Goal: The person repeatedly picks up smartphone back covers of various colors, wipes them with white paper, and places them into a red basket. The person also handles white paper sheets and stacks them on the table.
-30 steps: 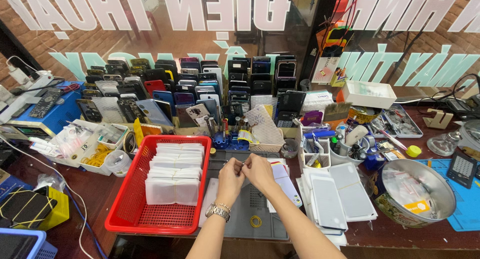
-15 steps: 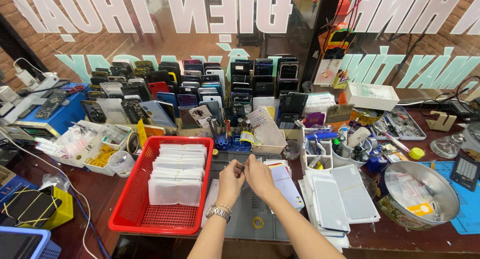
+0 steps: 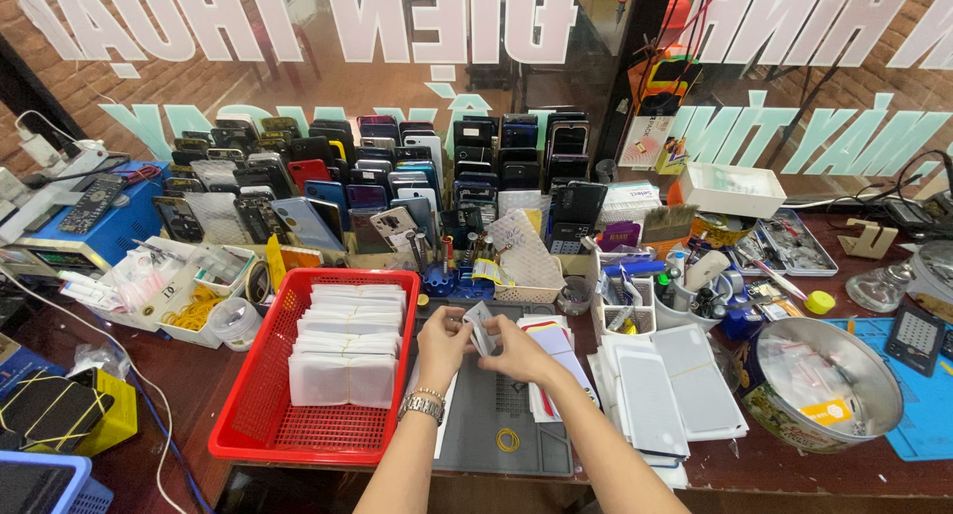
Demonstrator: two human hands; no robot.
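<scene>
So both hands meet at the lower middle of the frame, pinching one small white packet [image 3: 482, 327] between them. The left hand [image 3: 443, 343], with a watch [image 3: 422, 407] on its wrist, grips the packet's left edge, and the right hand [image 3: 516, 353] has its fingers closed on the right side. The packet is up off the grey mat [image 3: 496, 425], just above it. A yellow rubber band [image 3: 507, 440] lies on the mat near the bottom. Just left is a red basket [image 3: 268, 415] with rows of white packets [image 3: 347, 343]. To the right, flat white sleeves [image 3: 670, 385] are stacked, and further right sits a metal bowl [image 3: 874, 375]. Rows of phones [image 3: 397, 172] fill the upper middle, against the glass.
</scene>
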